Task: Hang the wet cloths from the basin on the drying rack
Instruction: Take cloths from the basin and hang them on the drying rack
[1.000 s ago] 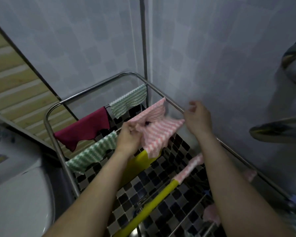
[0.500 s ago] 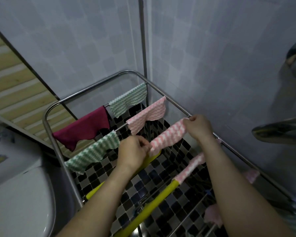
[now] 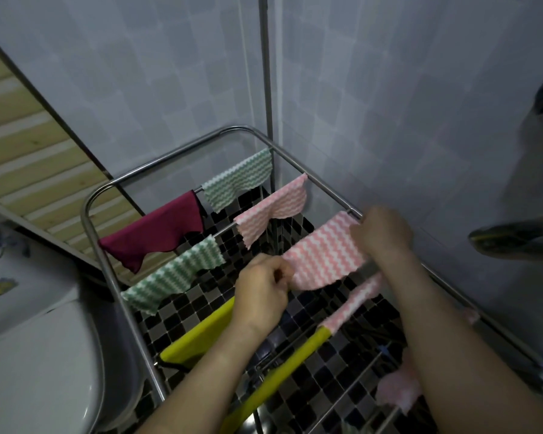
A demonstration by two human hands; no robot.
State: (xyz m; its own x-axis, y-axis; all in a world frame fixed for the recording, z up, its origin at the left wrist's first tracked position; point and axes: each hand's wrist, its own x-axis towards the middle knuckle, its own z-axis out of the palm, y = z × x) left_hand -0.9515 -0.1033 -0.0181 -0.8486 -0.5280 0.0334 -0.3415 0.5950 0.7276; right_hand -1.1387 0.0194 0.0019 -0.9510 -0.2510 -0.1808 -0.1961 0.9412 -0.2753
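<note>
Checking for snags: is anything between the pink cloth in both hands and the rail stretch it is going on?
Nothing visible does. Left hand and right hand pinch the pink cloth at its ends; the yellow cloth hangs beyond the left hand, clear of it.

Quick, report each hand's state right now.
Left hand: fingers pinch the left edge of the pink striped cloth.
Right hand: blurred, but its fingers appear to hold the same cloth's right end.
</note>
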